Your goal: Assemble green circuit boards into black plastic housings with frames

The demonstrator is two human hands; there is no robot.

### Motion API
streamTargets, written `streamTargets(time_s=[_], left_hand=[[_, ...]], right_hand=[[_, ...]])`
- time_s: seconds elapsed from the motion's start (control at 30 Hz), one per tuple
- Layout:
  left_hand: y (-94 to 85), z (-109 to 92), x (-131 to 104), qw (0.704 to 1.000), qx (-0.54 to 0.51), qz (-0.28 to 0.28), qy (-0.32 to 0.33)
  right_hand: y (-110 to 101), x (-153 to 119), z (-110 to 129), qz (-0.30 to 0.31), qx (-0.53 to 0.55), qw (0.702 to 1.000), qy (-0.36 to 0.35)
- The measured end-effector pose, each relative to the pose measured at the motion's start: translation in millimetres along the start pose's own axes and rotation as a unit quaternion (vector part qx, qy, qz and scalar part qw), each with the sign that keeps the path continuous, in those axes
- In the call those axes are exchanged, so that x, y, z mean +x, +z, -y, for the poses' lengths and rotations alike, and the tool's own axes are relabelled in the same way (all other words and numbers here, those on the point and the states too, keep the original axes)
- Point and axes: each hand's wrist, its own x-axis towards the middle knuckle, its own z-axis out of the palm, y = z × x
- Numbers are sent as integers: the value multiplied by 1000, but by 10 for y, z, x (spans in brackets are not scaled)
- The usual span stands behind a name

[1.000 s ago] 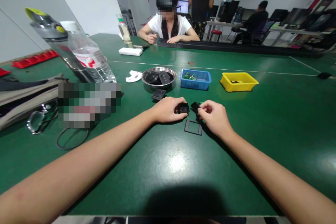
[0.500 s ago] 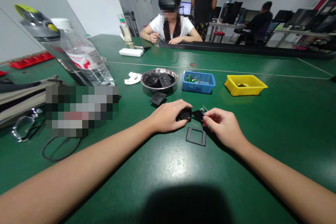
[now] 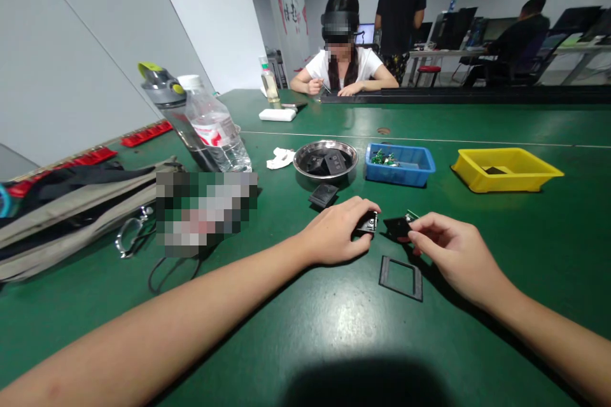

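My left hand (image 3: pixel 344 229) curls around a small black plastic housing (image 3: pixel 367 223), thumb and fingers on either side of it. Between the thumb and fingers of my right hand (image 3: pixel 449 248) is a flat black plastic piece (image 3: pixel 397 229). A green circuit board (image 3: pixel 411 215) shows just behind that piece, partly hidden by my fingers. The two held parts are a short gap apart. Flat on the table below them lies a black rectangular frame (image 3: pixel 401 296), touched by neither hand. Another black plastic part (image 3: pixel 323 196) rests beyond my left wrist.
Beyond my hands stand a metal bowl (image 3: pixel 356 168) of black parts, a blue bin (image 3: pixel 403 176) with green circuit boards, and a yellow bin (image 3: pixel 506 184). Bottles (image 3: pixel 214 130), a bag (image 3: pixel 86 213) and glasses (image 3: pixel 128 236) sit at left. A person (image 3: pixel 344 67) works across the table (image 3: pixel 315 343).
My view has swung left, so everything sits further right in the picture. The housing in my left hand appears turned, showing a lighter, detailed side. Both hands keep their holds.
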Motion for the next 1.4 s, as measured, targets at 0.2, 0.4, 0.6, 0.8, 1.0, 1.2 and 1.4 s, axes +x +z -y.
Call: streamTargets(time_s=[0.2,0.4,0.6,0.8,1.0,1.2,1.4], left_hand=[[51,-117,-3,993,95,-23,-62],[-12,-306,-73,976,178,-93,81],[-18,-388,-89,933,111,58,338],[17,-251,-39,960,47,58,269],[21,-181,-8,981,70,33,181],[35,-171,-19,989,81,24,123],[50,-146,-24,994,44,31,96]], right_hand=[[-48,51,-41,-7,-25,1000,-12],[-82,40,-41,-18,-16,1000,-6],[-71,39,-56,-18,6,1000,-7],[-91,72,-92,-31,32,999,19],[-145,105,-168,-49,30,998,25],[-152,120,-188,-78,38,996,24],[-157,110,-102,-77,40,996,8]])
